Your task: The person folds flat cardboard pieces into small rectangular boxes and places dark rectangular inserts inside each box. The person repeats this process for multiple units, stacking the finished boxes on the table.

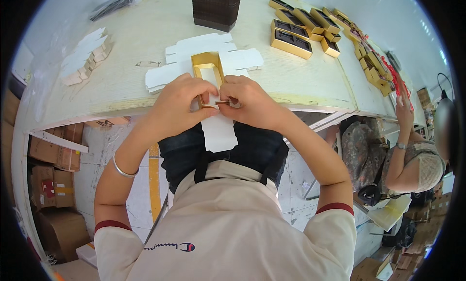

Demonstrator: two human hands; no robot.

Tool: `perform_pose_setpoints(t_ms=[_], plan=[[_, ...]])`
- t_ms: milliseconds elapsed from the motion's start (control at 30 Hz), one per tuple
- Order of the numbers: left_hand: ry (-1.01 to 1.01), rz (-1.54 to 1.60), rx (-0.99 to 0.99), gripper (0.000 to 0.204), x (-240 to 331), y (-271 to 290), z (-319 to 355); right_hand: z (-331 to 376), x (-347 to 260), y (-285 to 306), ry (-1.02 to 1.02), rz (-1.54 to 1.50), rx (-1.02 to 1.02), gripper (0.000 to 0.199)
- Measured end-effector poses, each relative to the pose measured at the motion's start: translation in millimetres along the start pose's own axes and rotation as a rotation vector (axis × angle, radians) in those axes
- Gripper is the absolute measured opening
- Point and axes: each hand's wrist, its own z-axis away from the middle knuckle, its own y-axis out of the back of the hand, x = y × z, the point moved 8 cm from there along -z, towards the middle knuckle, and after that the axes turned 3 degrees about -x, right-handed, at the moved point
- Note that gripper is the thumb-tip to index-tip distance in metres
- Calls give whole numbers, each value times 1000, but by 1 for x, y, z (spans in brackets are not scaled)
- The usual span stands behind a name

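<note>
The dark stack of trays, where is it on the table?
In the head view, the dark stack of trays stands at the table's far edge, centre, beyond the gold box that both hands hold.

The near end of the gold box [208, 70] is hidden behind the left hand [178, 102] and right hand [247, 101], so its folded corner cannot be made out. The dark stack [216, 8] is cut off by the picture's top edge. The far row of gold boxes [371, 63] is too small and bent to count.
</note>
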Motion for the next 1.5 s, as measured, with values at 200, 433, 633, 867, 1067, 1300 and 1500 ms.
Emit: perform_pose_setpoints(t_ms=[200,433,633,867,1067,1300,1500], plan=[[81,57,33,15,-1,-9,4,10,8,-6,-255,-262,-46,33],[108,159,-4,10,-10,-11,3,32,-28,20,78,401,35,62],[108,225,-61,20,-13,-10,-2,38,-29,2,218,319,157,53],[190,495,-129,32,-26,-8,1,21,23,-2,-192,-599,386,42],[257,581,3,36,-28,-11,5,20,-8,6,-16,112,385,35],[96,123,208,18,-2,1,12,14,-19,-5,188,459,264,19],[15,-106,87,14,-1,-8,9,3,7,-10,-51,121,10,15]])
